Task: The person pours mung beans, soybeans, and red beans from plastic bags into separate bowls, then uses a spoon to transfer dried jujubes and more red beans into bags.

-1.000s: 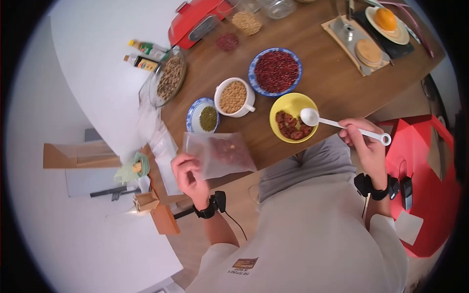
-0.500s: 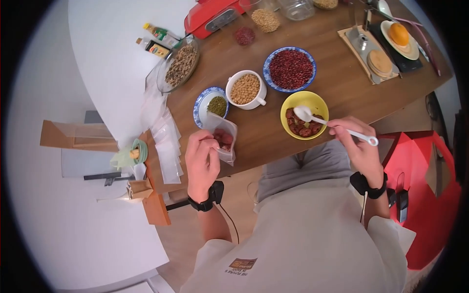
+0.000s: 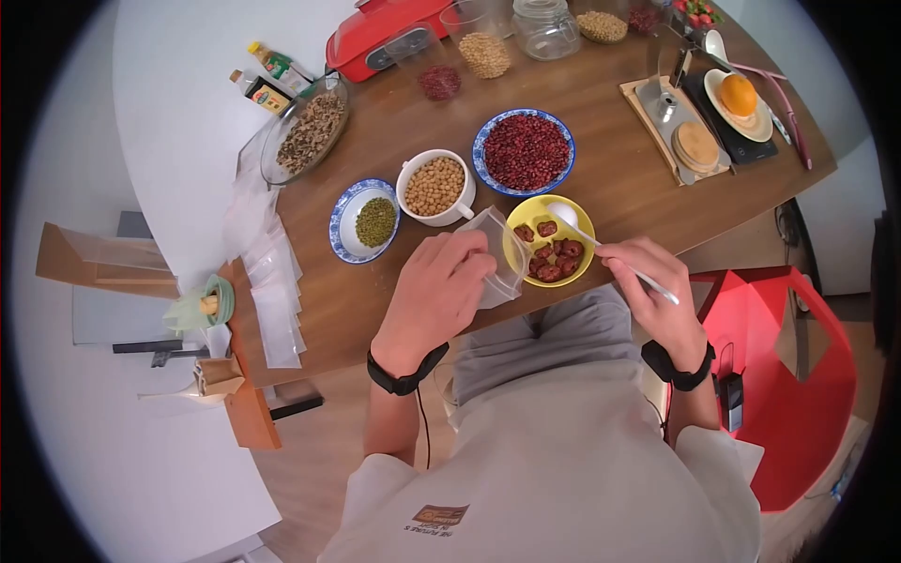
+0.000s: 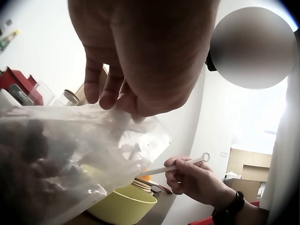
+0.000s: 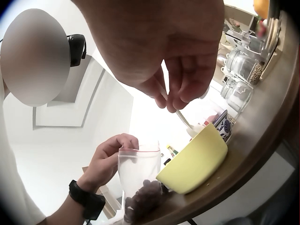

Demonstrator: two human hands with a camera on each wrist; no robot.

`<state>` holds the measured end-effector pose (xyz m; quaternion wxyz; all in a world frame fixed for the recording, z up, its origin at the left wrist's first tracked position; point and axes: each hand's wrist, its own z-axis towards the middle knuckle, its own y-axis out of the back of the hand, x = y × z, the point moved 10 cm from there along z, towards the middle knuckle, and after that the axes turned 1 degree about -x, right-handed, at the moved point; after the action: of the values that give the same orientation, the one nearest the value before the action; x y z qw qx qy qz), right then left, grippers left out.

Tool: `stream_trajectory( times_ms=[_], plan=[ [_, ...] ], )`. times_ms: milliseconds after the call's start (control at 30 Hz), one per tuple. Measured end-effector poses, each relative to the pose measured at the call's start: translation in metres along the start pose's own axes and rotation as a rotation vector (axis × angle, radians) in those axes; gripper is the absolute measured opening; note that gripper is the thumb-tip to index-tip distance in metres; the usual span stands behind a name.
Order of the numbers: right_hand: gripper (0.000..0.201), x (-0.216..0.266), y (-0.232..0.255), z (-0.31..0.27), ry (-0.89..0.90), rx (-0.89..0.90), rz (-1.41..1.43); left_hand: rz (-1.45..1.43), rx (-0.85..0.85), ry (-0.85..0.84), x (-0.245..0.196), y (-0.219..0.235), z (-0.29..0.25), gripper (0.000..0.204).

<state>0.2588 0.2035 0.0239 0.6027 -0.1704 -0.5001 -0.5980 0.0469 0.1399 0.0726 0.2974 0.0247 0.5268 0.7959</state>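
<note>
My left hand (image 3: 436, 291) pinches the top of a clear plastic bag (image 3: 500, 260) beside the yellow bowl (image 3: 587, 225). Dark red dried pieces (image 5: 145, 199) lie in the lower part of the bag in the right wrist view. More such pieces (image 3: 554, 267) are in the bowl. The fingers of my right hand (image 3: 655, 291) pinch the handle of a white spoon (image 3: 564, 215), whose head is inside the bowl's far side. In the left wrist view the bag (image 4: 56, 159) fills the lower left, in front of part of the bowl (image 4: 124, 206).
Behind stand a bowl of red beans (image 3: 524, 152), a white cup of tan beans (image 3: 435, 186) and a small dish of green beans (image 3: 376, 221). Flat plastic bags (image 3: 272, 300) lie at the left. A glass dish (image 3: 305, 136), jars (image 3: 546, 33) and a red appliance (image 3: 375, 38) are farther back.
My left hand has carried the bag rightward, from beside the green beans' dish to the yellow bowl's left edge. The spoon, still in my right hand, has shifted toward the bowl's far side.
</note>
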Motion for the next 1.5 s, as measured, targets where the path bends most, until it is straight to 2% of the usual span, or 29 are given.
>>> stream_trajectory(
  times_ms=[100,167,233,300,367,400,433,467,500,567,600,733,833,967,1033,1233,1500],
  plan=[
    [0.015,0.003,-0.008,0.007,0.054,0.05,-0.069,0.014,0.046,-0.031,0.001,-0.011,0.005,0.028],
    [0.014,-0.003,-0.015,0.009,0.018,0.065,-0.064,0.025,0.063,-0.025,0.001,-0.014,0.004,0.032],
    [0.014,-0.017,-0.02,0.01,-0.109,0.075,0.028,0.033,0.077,-0.004,0.008,-0.016,0.0,0.036],
    [0.015,-0.028,-0.027,0.009,-0.159,0.096,0.051,-0.116,0.013,0.078,0.027,-0.01,-0.013,0.044],
    [0.017,-0.058,-0.027,-0.001,-0.442,0.015,0.241,-0.172,-0.071,0.126,0.049,-0.002,-0.021,0.049],
    [0.021,-0.068,-0.028,-0.007,-0.528,-0.022,0.333,-0.22,-0.044,0.159,0.059,-0.001,-0.021,0.048],
    [0.021,-0.069,-0.029,-0.008,-0.536,-0.003,0.322,-0.269,-0.017,0.19,0.07,-0.001,-0.024,0.047],
    [0.022,-0.073,-0.028,-0.009,-0.575,-0.031,0.381,-0.272,0.042,0.165,0.079,-0.007,-0.028,0.068],
    [0.022,-0.077,-0.027,-0.011,-0.611,-0.061,0.439,-0.279,0.031,0.176,0.081,-0.007,-0.029,0.068],
    [0.023,-0.078,-0.027,-0.012,-0.614,-0.052,0.439,-0.27,0.194,0.225,0.078,-0.018,-0.026,0.097],
    [0.023,-0.078,-0.026,-0.013,-0.622,-0.063,0.453,-0.292,0.287,0.233,0.078,-0.031,-0.033,0.122],
    [0.024,-0.07,-0.028,-0.019,-0.602,-0.074,0.434,-0.199,0.248,0.224,0.059,-0.043,-0.035,0.119],
    [0.02,-0.055,-0.025,-0.014,-0.411,0.044,0.187,-0.134,0.221,0.259,0.061,-0.048,-0.041,0.111],
    [0.019,-0.046,-0.023,-0.006,-0.295,0.117,0.126,-0.163,0.131,0.314,0.071,-0.037,-0.053,0.103],
    [0.02,-0.053,-0.025,-0.007,-0.36,0.098,0.189,-0.131,0.186,0.349,0.078,-0.037,-0.061,0.098],
    [0.023,-0.073,-0.038,-0.019,-0.57,-0.032,0.423,-0.098,0.153,0.453,0.087,-0.029,-0.075,0.098],
    [0.025,-0.068,-0.047,-0.026,-0.626,-0.037,0.476,-0.072,0.11,0.469,0.092,-0.028,-0.092,0.101]
  ],
)
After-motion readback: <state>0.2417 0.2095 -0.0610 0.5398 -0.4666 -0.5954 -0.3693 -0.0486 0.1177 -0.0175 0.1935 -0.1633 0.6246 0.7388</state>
